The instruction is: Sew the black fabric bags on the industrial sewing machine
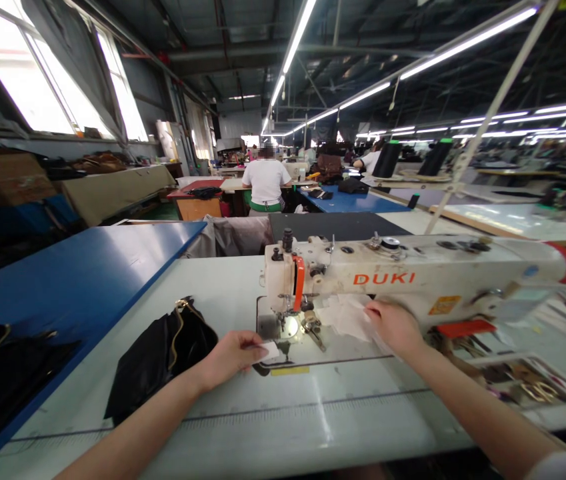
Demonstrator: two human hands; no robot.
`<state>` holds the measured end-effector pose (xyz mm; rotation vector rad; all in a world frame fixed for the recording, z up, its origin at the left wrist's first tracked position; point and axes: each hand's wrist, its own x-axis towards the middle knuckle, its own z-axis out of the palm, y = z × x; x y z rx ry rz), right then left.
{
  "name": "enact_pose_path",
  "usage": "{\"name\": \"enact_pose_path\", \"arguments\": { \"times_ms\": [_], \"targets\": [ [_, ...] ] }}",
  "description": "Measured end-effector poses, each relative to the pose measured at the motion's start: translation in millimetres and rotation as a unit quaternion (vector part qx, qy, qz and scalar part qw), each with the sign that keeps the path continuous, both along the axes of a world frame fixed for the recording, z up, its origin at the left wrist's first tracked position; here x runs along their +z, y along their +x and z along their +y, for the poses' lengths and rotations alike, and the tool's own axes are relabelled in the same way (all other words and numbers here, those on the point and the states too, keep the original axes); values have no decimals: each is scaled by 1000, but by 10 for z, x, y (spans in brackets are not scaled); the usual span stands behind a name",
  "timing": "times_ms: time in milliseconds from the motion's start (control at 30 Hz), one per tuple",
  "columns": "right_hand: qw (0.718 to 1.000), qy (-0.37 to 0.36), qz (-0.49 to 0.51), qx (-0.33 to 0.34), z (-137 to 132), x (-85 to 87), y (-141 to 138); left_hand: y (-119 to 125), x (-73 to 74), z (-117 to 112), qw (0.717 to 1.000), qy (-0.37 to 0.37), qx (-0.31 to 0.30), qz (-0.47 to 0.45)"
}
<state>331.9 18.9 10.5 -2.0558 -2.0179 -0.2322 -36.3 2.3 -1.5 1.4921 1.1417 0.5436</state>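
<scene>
My left hand (235,353) is closed, pinching a small white piece (271,351) just left of the needle area, over the front of the sewing machine's plate. My right hand (395,327) is closed on the edge of some thin white sheets (349,316), paper or fabric, I cannot tell which. They lie under the arm of the sewing machine (387,267), to the right of the lit needle plate (290,327). A black bag (150,360) with a gold zipper rests on the table left of the machine, behind my left forearm.
A ruler strip (313,405) runs along the table front. At right, a recessed tray (527,383) holds scissors and small items. More black pieces (7,380) lie on the blue table (87,267) at left. A person in white (266,183) sits ahead, facing away.
</scene>
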Motion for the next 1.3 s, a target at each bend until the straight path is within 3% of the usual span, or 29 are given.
{"name": "enact_pose_path", "arguments": {
  "times_ms": [133,233,333,433,633,800,933,1067,1167,1300],
  "targets": [
    [999,35,6,35,-177,79,-13,-4,22,-2,1000,-1,4,-9],
    [986,82,43,137,-431,117,-190,-6,47,-12,1000,2,7,-10],
    [960,97,94,246,-705,169,-555,-11,48,-14,1000,3,11,-9],
    [933,126,125,314,-864,228,-1005,-24,27,-12,1000,6,15,-4],
    [908,139,187,347,-834,148,-1667,-54,59,-49,999,-7,23,-41],
    [903,72,262,332,-797,26,-1836,-70,121,-81,996,-32,40,-77],
    [896,-53,323,301,-805,156,-1865,-87,104,-72,997,-19,34,-73],
    [849,-201,412,264,-753,333,-1862,-97,121,-80,998,-8,17,-60],
    [798,-292,463,251,-673,342,-1841,-100,166,-104,998,-10,0,-64],
    [778,-326,488,225,-583,274,-1835,-111,200,-130,997,-15,-46,-60]
  ]
}}
